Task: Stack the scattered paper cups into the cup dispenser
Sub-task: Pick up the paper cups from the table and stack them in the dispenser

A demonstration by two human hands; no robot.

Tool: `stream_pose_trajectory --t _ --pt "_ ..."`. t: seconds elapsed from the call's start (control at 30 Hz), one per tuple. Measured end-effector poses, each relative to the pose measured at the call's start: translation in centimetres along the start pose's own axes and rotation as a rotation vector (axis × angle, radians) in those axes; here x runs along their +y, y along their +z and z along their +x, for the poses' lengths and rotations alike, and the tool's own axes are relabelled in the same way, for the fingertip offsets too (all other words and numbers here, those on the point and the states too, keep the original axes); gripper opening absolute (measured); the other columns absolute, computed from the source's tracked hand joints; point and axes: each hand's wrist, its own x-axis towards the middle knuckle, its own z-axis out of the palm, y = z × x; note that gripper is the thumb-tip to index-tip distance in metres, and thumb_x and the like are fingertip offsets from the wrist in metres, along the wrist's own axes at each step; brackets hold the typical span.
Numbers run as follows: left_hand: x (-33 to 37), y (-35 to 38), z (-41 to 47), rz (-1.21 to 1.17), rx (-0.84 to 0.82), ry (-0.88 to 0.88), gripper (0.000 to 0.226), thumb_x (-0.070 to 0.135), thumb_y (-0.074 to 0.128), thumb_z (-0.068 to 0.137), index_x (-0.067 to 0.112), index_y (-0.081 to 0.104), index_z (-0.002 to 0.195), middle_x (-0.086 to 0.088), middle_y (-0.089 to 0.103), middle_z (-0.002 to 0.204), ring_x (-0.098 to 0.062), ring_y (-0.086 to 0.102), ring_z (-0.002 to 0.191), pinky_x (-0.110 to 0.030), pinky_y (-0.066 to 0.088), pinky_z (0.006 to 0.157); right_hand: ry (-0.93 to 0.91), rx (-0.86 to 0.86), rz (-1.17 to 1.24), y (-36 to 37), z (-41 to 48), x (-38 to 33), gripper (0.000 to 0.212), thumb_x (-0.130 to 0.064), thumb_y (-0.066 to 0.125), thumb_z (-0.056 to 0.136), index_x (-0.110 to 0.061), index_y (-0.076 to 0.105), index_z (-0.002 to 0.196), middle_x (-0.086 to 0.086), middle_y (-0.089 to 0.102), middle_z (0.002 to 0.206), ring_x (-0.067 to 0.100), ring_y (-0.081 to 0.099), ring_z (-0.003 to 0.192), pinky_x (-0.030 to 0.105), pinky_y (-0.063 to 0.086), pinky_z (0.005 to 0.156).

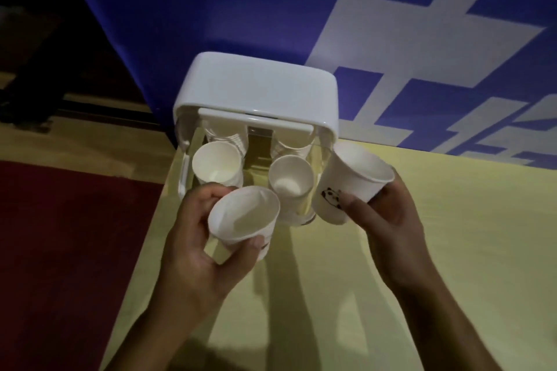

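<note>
On the left, our left hand [193, 238] is wrapped tight around a paper cup [244, 217], with its open mouth facing up at us. The thumb presses the near side and the rim looks a bit squashed. If we squeeze harder, the cup may bend and then it will not slide into another cup.

Just past that hand stands the cup dispenser [256, 90], white on top and see-through below, on the yellow bench [452, 250]. Inside it on the left is a stack of cups [216, 163]. The cup in our left hand is just beside this stack, low and a little off to one side. If we push it in crooked, it could catch on the rim and tip.

In the middle is a second stack [291, 178], which sits lower and closer to us.

On the right, our right hand [391, 214] grips a panda cup [349, 181], which leans over and touches the side of the dispenser. The fingers hold it near the bottom only, so it could slip out or bump the dispenser and shake the stacks.

With both hands full, we have no free hand to steady things. The light is dim too, so we could miss the hole.
</note>
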Motion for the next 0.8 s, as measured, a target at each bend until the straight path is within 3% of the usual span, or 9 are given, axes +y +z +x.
stream_pose_trajectory --t 0.07,0.17,0.23,0.3,0.47,0.53,0.63,0.8 --pt "-0.1 -0.6 0.3 -0.009 0.017 0.007 0.061 0.037 0.085 0.070 0.039 0.053 0.122 0.008 0.065 0.124 -0.025 0.067 0.112 -0.054 0.057 0.088 -0.062 0.018 -0.088 0.7 0.5 -0.1 0.062 -0.029 0.086 0.073 -0.022 0.060 0.128 0.002 0.069 0.124 0.022 0.068 0.114 0.040 0.058 0.090" --pt "0.2 -1.1 0.8 0.047 0.047 0.011 0.072 0.042 0.086 0.067 0.035 0.053 0.131 0.009 0.064 0.127 -0.023 0.066 0.116 -0.048 0.057 0.092 -0.163 0.043 -0.234 2.0 1.4 0.0 0.070 -0.019 0.091 0.076 -0.022 0.054 0.135 -0.005 0.062 0.131 0.022 0.063 0.122 0.047 0.057 0.098" --pt "0.7 -1.5 1.3 0.084 0.076 0.013 0.078 0.048 0.087 0.066 0.037 0.055 0.136 0.005 0.064 0.133 -0.022 0.064 0.122 -0.048 0.056 0.097 -0.241 0.049 -0.352 2.8 1.9 0.1 0.076 -0.025 0.091 0.076 -0.023 0.050 0.140 -0.012 0.057 0.134 0.020 0.059 0.126 0.046 0.057 0.097" --pt "1.1 -1.7 1.9 0.100 0.091 0.029 0.075 0.054 0.087 0.067 0.039 0.057 0.134 0.001 0.064 0.137 -0.024 0.063 0.126 -0.052 0.055 0.099 -0.292 0.040 -0.432 3.3 2.1 0.4 0.078 -0.028 0.091 0.076 -0.023 0.048 0.142 -0.019 0.055 0.135 0.013 0.057 0.127 0.040 0.056 0.098" --pt "1.6 -2.0 3.2 0.074 0.089 0.057 0.070 0.067 0.078 0.079 0.034 0.055 0.136 -0.005 0.062 0.138 -0.026 0.061 0.128 -0.040 0.053 0.099 -0.316 0.017 -0.606 3.9 2.5 1.8 0.071 -0.031 0.091 0.077 -0.040 0.043 0.129 -0.040 0.054 0.119 -0.010 0.057 0.110 0.009 0.044 0.087" --pt "1.6 -1.9 3.4 0.098 0.093 0.061 0.066 0.065 0.071 0.086 0.029 0.054 0.138 -0.007 0.061 0.138 -0.029 0.061 0.128 -0.042 0.053 0.097 -0.319 0.015 -0.658 3.7 2.4 2.8 0.070 -0.034 0.090 0.078 -0.034 0.045 0.132 -0.035 0.054 0.120 -0.011 0.055 0.109 0.007 0.043 0.088" --pt "1.7 -1.6 3.4 0.124 0.101 0.066 0.059 0.052 0.069 0.090 0.025 0.054 0.139 -0.009 0.061 0.137 -0.030 0.061 0.126 -0.047 0.054 0.096 -0.342 0.009 -0.753 3.4 2.3 4.3 0.077 -0.037 0.088 0.081 -0.013 0.049 0.142 -0.013 0.057 0.134 0.000 0.054 0.119 0.011 0.043 0.097" --pt "1.6 -1.1 3.5 0.122 0.096 0.071 0.061 0.043 0.071 0.088 0.022 0.052 0.142 -0.009 0.059 0.141 -0.033 0.059 0.129 -0.059 0.051 0.101 -0.305 -0.034 -0.811 3.6 2.4 5.5 0.080 -0.052 0.077 0.085 -0.012 0.046 0.147 0.001 0.058 0.138 0.016 0.056 0.125 0.031 0.049 0.103"
